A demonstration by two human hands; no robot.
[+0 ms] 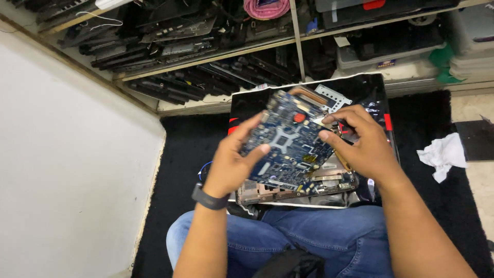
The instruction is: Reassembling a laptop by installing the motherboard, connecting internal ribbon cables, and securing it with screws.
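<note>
I see the blue motherboard [288, 141] already lifted clear of the laptop base [288, 190]: left hand [231, 162] gripping its edge, right hand [360, 144] pinching its far side.

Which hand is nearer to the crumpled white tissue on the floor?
Right. The right hand holds the blue circuit board on the side facing the crumpled white tissue; the left hand grips the board's far side.
</note>
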